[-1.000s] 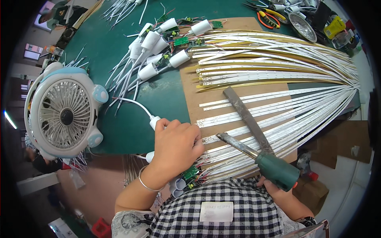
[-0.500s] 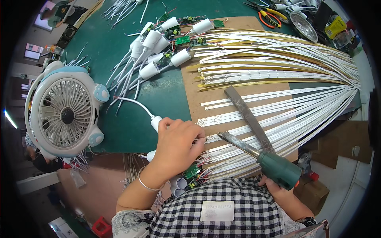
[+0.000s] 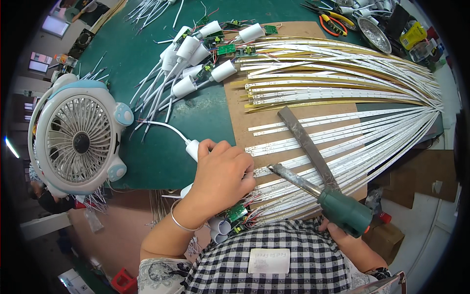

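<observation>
My left hand (image 3: 226, 169) is closed, fingers curled down at the left ends of the near LED strips (image 3: 313, 164). What its fingertips pinch is hidden. A white lamp cap (image 3: 193, 148) with a white cable lies against its knuckles and runs under the hand. Below the wrist are a green circuit board (image 3: 236, 212) with thin wires and other white caps (image 3: 220, 226). A soldering iron (image 3: 345, 210) with a dark green handle points its tip toward my left fingers. My right hand (image 3: 345, 238) is beneath that handle, most fingers covered; whether it grips the iron I cannot tell.
A dark flat bar (image 3: 308, 147) crosses the strips under the iron. Farther strips (image 3: 333, 73) and a heap of cabled caps (image 3: 186, 54) lie beyond. A white fan (image 3: 81, 142) stands at left. Pliers (image 3: 333, 24) and a metal dish (image 3: 374, 35) are at the far right.
My left hand has shifted slightly, its fingers still curled. The iron and my right hand keep their places among the strips. A person in the far left background has changed pose.
</observation>
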Available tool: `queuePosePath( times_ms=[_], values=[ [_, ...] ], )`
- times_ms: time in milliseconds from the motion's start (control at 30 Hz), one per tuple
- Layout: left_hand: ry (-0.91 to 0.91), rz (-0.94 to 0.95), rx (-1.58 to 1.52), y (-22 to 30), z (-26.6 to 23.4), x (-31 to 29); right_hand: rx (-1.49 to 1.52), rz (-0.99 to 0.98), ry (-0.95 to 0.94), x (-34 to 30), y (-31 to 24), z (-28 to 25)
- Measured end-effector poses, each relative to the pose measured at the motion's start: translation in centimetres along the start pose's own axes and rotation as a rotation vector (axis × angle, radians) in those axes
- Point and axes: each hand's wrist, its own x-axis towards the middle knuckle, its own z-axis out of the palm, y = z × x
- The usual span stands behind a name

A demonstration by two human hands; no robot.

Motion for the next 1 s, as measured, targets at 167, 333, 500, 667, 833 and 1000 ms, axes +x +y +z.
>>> queuePosePath(
  times_ms=[167,333,500,667,833,1000],
  values=[
    [-0.015,0.008,-0.027,-0.2,0.1,0.1,-0.311,-0.121,-0.043,0.8,0.9,-0.1],
    [-0.051,0.005,-0.067,-0.4,0.0,0.2,-0.346,-0.129,-0.052,1.1,0.5,0.2],
    [-0.068,0.004,-0.091,-0.4,-0.2,0.3,-0.304,-0.082,-0.028,0.9,0.8,0.4],
    [-0.067,0.016,-0.091,-0.4,-0.1,0.3,-0.33,-0.066,-0.013,0.9,0.6,0.5],
    [-0.07,0.015,-0.083,-0.4,-0.2,0.3,-0.254,-0.087,-0.023,0.7,0.9,0.3],
    [-0.075,0.023,-0.068,-0.4,-0.2,0.3,0.015,-0.132,-0.035,0.8,0.7,0.3]
  ],
)
